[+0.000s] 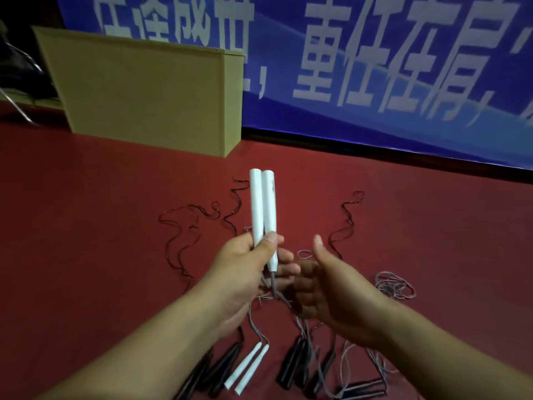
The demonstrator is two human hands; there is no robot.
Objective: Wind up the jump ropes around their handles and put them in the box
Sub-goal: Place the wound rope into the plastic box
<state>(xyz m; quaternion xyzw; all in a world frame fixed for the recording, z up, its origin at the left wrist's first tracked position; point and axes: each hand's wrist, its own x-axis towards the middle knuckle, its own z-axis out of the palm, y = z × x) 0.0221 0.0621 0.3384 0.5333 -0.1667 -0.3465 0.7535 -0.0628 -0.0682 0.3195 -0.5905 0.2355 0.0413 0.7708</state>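
Observation:
My left hand grips a pair of white jump-rope handles side by side and upright, its thumb across their lower part. Their grey rope hangs from the bottom ends between my hands. My right hand is just to the right, palm turned left, fingers relaxed and thumb up; whether it touches the rope I cannot tell. The cardboard box stands at the back left on the red floor.
Another white handle pair and several black handles lie on the floor near me. Thin black ropes snake across the red floor; a grey coil lies right. A blue banner stands behind.

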